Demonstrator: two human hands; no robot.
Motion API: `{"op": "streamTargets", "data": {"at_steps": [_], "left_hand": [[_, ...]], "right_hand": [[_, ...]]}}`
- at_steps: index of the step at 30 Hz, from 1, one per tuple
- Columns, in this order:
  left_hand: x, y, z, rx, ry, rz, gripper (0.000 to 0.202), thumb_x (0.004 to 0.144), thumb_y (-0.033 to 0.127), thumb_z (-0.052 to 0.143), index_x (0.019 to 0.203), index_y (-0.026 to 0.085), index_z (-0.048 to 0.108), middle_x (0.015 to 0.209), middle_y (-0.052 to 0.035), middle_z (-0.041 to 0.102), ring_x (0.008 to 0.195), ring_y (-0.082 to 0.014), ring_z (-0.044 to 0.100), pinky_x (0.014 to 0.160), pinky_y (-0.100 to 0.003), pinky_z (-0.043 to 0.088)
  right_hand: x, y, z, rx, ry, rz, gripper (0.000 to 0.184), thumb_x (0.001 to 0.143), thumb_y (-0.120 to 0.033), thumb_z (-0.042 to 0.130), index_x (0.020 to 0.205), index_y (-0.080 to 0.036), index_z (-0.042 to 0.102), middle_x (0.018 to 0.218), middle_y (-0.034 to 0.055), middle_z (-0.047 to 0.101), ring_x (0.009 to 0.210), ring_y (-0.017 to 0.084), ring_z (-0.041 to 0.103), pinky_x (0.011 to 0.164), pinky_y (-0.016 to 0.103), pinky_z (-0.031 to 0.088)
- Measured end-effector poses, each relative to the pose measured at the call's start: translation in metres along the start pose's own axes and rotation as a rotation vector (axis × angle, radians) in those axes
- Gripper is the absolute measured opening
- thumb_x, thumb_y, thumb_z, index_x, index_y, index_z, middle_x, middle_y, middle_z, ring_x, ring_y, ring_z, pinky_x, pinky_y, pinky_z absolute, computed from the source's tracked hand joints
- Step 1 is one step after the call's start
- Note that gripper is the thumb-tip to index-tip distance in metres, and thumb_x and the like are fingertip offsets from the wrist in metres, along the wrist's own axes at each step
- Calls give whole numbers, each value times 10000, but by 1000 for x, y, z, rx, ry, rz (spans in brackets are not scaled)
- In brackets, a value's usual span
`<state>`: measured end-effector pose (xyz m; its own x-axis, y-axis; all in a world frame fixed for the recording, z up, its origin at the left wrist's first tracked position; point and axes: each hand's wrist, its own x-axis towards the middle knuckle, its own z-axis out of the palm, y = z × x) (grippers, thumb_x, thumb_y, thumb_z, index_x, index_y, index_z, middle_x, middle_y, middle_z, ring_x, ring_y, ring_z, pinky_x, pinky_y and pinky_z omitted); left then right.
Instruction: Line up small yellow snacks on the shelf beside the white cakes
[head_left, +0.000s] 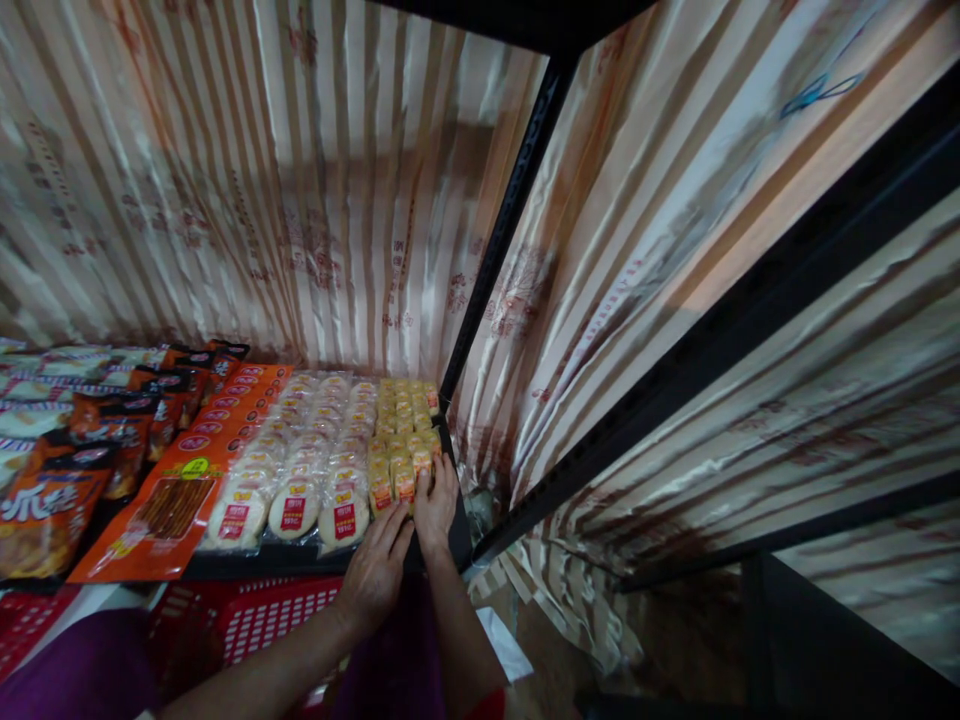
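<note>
Small yellow-wrapped snack packs (381,484) stand in tight rows at the right end of a black shelf (262,562). My right hand (436,505) rests over the front right packs, its fingers stretched out and touching them. Just to its left, my left hand (375,570) reaches to the front edge of the same packs with its fingers extended; the fingertips are partly hidden against the wrappers. Beside them lie rows of round white cakes (295,512) in clear wrappers with red labels. Neither hand appears to grasp a pack.
An orange snack sheet (202,470) and orange-black bags (56,505) lie further left. Red perforated baskets (277,612) stand below the shelf. A black metal post (510,215) rises at the back corner, and a black beam (675,350) slants on the right before striped curtains (330,180).
</note>
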<state>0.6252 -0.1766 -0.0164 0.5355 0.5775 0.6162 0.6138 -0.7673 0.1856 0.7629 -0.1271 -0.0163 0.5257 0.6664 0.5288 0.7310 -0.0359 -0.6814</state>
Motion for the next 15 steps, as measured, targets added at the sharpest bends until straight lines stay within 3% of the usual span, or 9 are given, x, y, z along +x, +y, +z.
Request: {"op": "streamTargets", "data": {"at_steps": [6,11,15], "left_hand": [[54,-12,-24,-117,-50,-20,418,774,44,372,1102,167,600,1196,-107,569,1176,-232,471,984,-455,459],[118,-28,-35,-107,-73,-16,294,806,80,401,982,157,623,1024,-94,613,978,-212,527,881,-407,489],[173,-35,-37,-41,-119,0,240,824,100,410,874,165,635,909,-72,620,924,-211,519,845,-369,463]], "right_hand": [[0,-1,-6,66,14,29,500,910,-403,318,1230,-78,522,1315,208,487,1255,250,409,1017,448,341],[-2,0,-5,63,48,20,503,916,-410,312,1234,-82,521,1294,207,510,1232,256,440,999,448,363],[-4,1,-2,43,41,10,510,915,-415,330,1258,-82,507,1306,198,506,1233,264,442,1003,451,361]]}}
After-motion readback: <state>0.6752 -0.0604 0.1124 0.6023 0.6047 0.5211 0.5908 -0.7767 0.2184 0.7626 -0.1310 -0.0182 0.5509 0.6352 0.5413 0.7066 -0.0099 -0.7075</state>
